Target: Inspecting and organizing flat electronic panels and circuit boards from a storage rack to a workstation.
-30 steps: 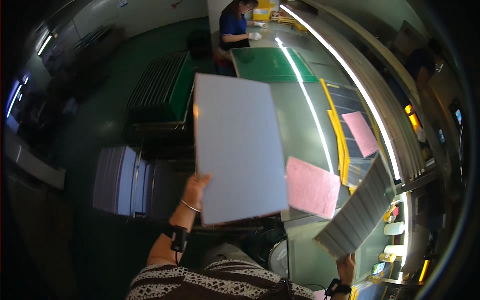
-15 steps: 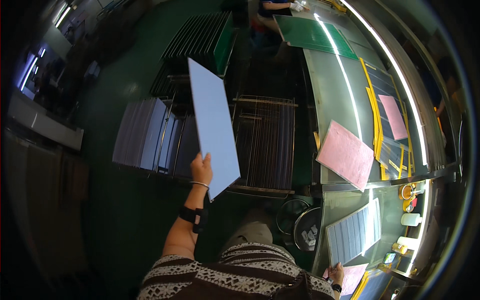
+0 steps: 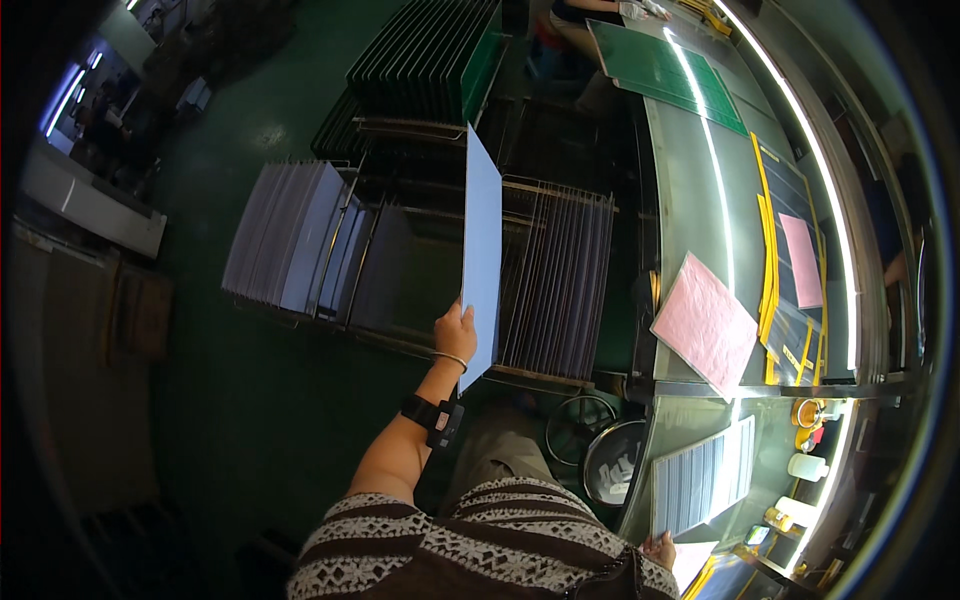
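My left hand (image 3: 455, 330) grips the near edge of a thin, pale blue flat panel (image 3: 482, 250). It holds this panel upright and nearly edge-on, over a wire rack with an opening in its middle. Down at the bottom right, my right hand (image 3: 660, 549) has its fingers closed at the lower corner of a blue-grey striped panel (image 3: 703, 475) on the bench. Part of that hand is cut off by my sleeve. A pink sheet (image 3: 697, 562) lies just beside it.
The wire rack (image 3: 560, 187) carries upright pale panels (image 3: 285, 235) at left and dark ones (image 3: 560, 280) at right. Green panels (image 3: 425, 60) stand behind. On the bench (image 3: 690, 190) lie a pink panel (image 3: 706, 325), yellow-edged sheets and bottles. A person works at the far end.
My left hand has moved right with the pale panel, which has turned more edge-on. My view has shifted a little. The right hand stays at the striped panel's corner.
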A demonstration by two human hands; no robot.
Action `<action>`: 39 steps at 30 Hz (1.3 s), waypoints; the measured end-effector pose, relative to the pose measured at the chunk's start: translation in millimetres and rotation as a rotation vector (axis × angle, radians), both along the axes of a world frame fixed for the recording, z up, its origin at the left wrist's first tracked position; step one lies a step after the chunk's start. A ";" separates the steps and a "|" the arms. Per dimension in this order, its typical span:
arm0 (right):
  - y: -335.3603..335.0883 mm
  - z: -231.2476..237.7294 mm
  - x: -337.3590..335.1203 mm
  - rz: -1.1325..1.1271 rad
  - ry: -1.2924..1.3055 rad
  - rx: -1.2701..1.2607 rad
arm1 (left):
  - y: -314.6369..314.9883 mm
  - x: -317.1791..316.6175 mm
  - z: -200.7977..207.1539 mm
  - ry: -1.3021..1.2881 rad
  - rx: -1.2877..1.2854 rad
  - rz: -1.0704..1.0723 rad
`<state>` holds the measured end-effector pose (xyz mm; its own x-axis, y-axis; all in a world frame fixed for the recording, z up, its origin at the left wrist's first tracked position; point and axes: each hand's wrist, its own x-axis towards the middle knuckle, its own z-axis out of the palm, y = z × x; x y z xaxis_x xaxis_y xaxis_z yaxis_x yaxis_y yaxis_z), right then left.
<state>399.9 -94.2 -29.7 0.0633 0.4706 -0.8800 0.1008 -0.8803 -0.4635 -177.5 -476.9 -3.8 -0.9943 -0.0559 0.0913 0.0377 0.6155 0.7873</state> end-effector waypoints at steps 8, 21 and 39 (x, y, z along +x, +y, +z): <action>6.1 -6.4 10.0 0.042 -0.027 0.009 | 25.7 -15.6 -8.6 -0.019 -0.059 -0.076; -12.8 9.1 -17.8 0.125 -0.165 0.030 | 48.2 -37.9 -11.3 -0.098 -0.104 -0.125; -11.8 2.1 -24.3 0.147 -0.166 0.037 | 63.7 -35.5 -2.5 -0.171 -0.218 -0.142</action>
